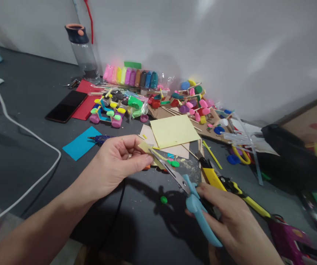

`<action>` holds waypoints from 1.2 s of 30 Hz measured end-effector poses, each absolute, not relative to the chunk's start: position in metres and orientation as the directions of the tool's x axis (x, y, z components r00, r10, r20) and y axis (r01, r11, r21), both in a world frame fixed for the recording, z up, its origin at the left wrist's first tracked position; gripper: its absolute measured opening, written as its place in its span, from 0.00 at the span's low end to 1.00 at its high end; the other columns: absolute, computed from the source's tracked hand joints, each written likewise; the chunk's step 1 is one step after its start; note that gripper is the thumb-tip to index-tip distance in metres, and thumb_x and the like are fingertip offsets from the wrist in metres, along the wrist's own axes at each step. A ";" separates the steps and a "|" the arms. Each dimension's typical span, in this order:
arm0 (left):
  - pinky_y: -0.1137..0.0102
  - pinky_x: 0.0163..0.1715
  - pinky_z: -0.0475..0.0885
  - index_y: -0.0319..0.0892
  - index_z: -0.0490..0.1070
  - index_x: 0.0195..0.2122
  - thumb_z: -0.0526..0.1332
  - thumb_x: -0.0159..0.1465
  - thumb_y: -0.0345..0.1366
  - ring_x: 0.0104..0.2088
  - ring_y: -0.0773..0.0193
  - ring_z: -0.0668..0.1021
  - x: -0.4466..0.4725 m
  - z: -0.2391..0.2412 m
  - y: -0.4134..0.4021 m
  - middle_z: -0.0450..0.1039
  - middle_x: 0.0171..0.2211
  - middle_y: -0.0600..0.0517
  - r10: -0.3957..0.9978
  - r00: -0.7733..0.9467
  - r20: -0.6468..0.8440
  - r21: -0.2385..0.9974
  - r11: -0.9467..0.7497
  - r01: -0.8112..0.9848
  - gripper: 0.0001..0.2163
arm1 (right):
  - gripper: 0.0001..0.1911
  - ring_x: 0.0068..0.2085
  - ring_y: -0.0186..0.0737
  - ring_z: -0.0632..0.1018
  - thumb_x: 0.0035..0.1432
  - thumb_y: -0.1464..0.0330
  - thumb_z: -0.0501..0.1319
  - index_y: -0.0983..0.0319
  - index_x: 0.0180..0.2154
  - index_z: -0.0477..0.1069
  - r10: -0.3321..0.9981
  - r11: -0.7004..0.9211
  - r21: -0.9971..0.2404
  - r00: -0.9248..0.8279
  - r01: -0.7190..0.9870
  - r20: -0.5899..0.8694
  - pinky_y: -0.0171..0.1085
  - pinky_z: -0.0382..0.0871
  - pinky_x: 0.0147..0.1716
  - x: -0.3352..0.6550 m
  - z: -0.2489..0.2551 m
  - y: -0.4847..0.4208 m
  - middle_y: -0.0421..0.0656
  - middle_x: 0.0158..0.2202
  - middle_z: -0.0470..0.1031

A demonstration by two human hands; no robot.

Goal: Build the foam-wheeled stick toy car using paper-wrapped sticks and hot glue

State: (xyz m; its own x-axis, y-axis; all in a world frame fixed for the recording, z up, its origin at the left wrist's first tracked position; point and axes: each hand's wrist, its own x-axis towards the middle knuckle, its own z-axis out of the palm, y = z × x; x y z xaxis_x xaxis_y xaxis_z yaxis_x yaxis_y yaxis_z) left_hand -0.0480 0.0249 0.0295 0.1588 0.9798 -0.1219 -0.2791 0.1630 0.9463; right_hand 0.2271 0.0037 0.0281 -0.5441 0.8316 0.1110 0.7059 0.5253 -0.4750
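A small strip of pale yellow paper (144,147) is pinched between the thumb and fingers of my left hand (124,156). My right hand (227,213) grips light blue-handled scissors (193,202), fingers around the handles. Their blades meet the strip just right of my left thumb. Beyond the hands, a larger pale yellow sheet (175,130) lies over a pinkish sheet. Under the scissors, bits of green clay (163,200) dot the dark table. A dark blue pen-like tool (101,139) with a pointed tip sits behind my left hand, on a blue paper piece (78,145).
A yellow-and-black cutter (213,178) lies right of the scissors. Several small clay-and-stick models (107,112) and coloured clay packs (132,77) stand at the back. A phone (66,106), a bottle (83,55) and a white cable (28,129) are on the left.
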 end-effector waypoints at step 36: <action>0.80 0.29 0.68 0.43 0.83 0.36 0.68 0.62 0.28 0.27 0.74 0.75 -0.045 0.032 0.026 0.79 0.28 0.56 0.960 0.250 -0.126 0.969 0.174 -0.178 0.05 | 0.16 0.25 0.35 0.76 0.68 0.57 0.61 0.59 0.30 0.72 0.847 0.477 -0.532 -0.527 0.700 0.066 0.32 0.67 0.24 0.220 0.028 0.006 0.37 0.25 0.76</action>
